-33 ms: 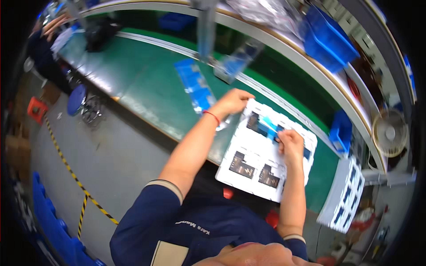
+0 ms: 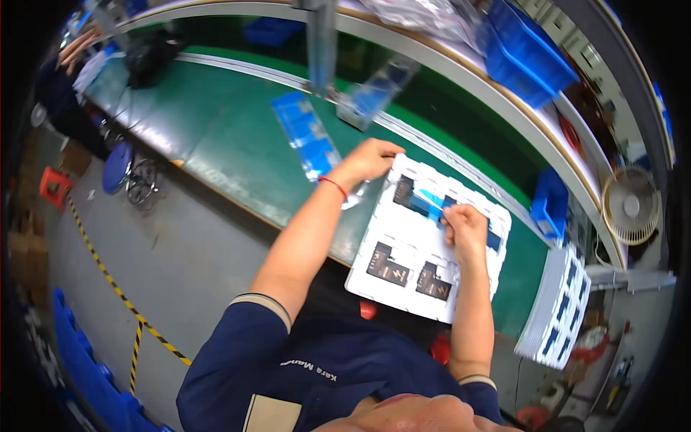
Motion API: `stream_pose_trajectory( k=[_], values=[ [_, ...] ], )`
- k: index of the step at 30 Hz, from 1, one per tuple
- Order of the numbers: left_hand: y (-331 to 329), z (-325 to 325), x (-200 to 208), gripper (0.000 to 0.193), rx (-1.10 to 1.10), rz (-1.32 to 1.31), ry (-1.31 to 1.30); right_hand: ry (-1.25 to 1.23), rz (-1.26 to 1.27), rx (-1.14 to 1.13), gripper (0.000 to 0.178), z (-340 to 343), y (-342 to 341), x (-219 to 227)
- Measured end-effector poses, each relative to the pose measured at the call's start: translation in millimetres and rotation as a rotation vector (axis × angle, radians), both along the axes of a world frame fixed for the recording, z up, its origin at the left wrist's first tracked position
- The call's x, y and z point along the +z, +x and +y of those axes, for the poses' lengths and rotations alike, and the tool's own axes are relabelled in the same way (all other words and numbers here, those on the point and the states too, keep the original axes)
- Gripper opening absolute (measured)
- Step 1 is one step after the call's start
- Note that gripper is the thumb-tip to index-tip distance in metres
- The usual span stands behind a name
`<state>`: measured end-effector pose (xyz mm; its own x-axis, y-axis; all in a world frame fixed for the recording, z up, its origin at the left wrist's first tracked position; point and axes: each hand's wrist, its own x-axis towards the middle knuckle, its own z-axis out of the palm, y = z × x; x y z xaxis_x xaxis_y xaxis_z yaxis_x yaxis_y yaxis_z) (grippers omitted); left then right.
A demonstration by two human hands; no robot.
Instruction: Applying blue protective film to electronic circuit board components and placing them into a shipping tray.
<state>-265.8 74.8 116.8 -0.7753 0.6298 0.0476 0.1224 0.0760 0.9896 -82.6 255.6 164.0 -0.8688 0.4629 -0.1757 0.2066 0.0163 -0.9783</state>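
A white plastic tray [image 2: 403, 232] lies at a slant on the green bench in front of me. Its recesses hold several flat black parts [image 2: 389, 267] with pale print. At the far left corner, the fingers of my left hand [image 2: 368, 160] are closed on the tray's edge. My right hand [image 2: 466, 227] is over the far middle part of the tray, fingers pinched together. From its fingertips a thin, glossy blue strip [image 2: 430, 202] reaches left over the black parts; blur hides its exact shape. Left of the tray lies a blue sheet [image 2: 305, 130] in clear plastic.
Beyond the tray, a clear bin [image 2: 360, 104] stands against the rail. A stack of white trays [image 2: 553, 309] is at the right end of the bench [image 2: 227, 144]. Blue bins [image 2: 529, 61], a shelf and a fan [image 2: 630, 205] stand far right. Another person works far left.
The whole scene sits slightly farther left and higher in the view. Both hands keep nearly the same places at the tray.
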Motion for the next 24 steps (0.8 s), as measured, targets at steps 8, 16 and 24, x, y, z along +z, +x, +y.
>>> stream_pose_trajectory(
  k=[8, 16, 24],
  values=[
    [8.5, 3.7, 5.8, 0.05, -0.108, 0.07, -0.113, -0.008, -0.109, -0.014, 0.009, 0.9, -2.6, -2.8],
    [12.2, -4.8, 19.8, 0.059, -0.119, 0.225, -0.229, -0.007, -0.172, 0.048, 0.009, 0.8, -18.1, -4.7],
    [14.3, -9.9, 21.7, 0.06, -0.115, 0.326, -0.331, 0.024, -0.18, 0.029, 0.009, -2.5, -18.8, -8.0]
  ],
)
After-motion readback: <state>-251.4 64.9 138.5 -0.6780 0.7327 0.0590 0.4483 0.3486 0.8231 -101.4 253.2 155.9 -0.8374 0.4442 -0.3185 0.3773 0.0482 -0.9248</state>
